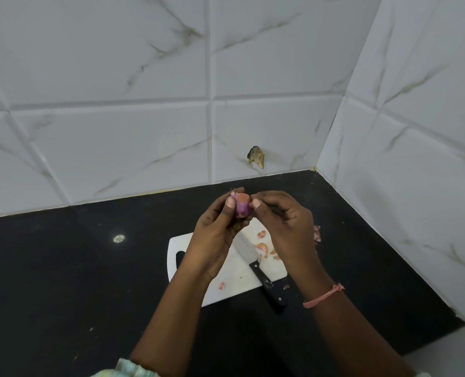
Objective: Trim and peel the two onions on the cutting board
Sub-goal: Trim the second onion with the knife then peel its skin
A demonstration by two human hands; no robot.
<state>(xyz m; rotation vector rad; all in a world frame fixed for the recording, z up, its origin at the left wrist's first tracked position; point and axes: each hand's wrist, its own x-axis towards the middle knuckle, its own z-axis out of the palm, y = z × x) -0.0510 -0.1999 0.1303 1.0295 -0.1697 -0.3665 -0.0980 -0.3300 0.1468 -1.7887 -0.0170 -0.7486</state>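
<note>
the left hand holds a small purple onion up above the far edge of the white plastic cutting board, its fingers curled round the bulb and the thumb pressed against the near side; the onion's top shows a pale orange cut face, and a few thin root hairs stick up beside the fingertips; the right hand meets it from the other side, thumb and forefinger pinching at the onion's right edge where the skin sits; a thin pink thread band circles the right wrist; below the hands a steel-bladed kitchen knife with a black riveted handle lies flat and diagonal on the board, blade toward the far side, handle end overhanging the near edge onto the black stone counter; loose pinkish onion skin scraps lie on the board just right of the blade, and one more sits near the board's front edge; another purple piece peeks out past the right hand, mostly hidden, so i cannot tell whether it is the second onion; white marble-patterned wall tiles rise behind the counter.
</note>
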